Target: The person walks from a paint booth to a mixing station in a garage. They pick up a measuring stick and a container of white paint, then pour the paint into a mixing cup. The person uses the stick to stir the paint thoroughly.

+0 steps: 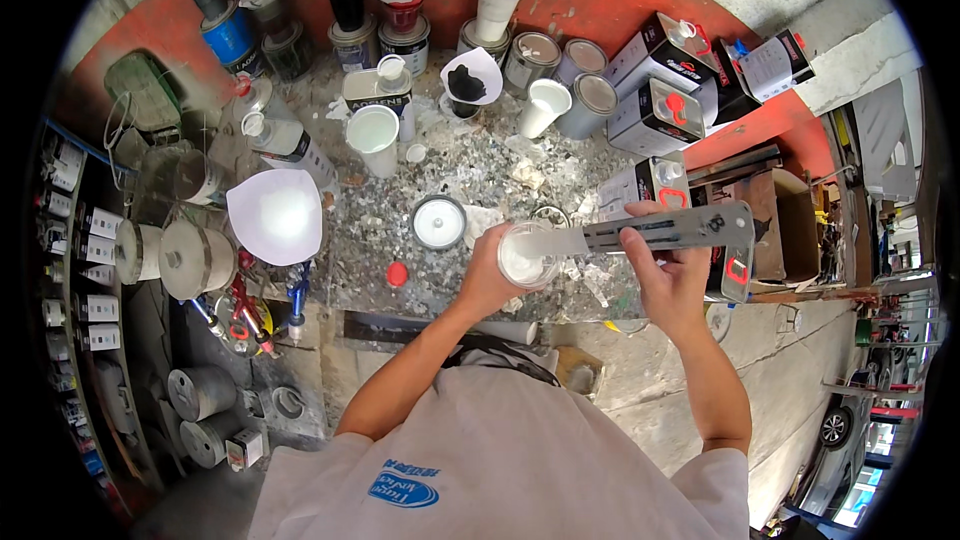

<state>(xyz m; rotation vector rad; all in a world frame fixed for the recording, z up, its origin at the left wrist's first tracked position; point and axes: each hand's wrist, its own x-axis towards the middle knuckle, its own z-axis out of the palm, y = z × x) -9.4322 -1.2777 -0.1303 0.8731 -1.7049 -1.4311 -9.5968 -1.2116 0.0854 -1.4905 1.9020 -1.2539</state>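
Observation:
My left hand (pixel 484 272) is wrapped round a clear plastic cup (pixel 521 260) with white paint in it, held over the near side of the bench. In my right hand (pixel 668 282) is a long flat metal mixing stick (pixel 700 229) with slots and dark marks, pinched between thumb and fingers. The stick's left end, coated white, reaches into the cup's mouth. Left of the cup, a round white lid-like piece with a dark rim (pixel 439 223) lies on the bench. A red cap (pixel 398 274) sits near the front edge.
The speckled, paint-crusted bench (pixel 480 165) carries a white cup (pixel 373 142), a tilted white cup (pixel 545 106) and a paper strainer (pixel 276 217) at left. Paint cans (pixel 532 60) with filled paper cones line the back. Rectangular metal cans (pixel 657 118) stand at right.

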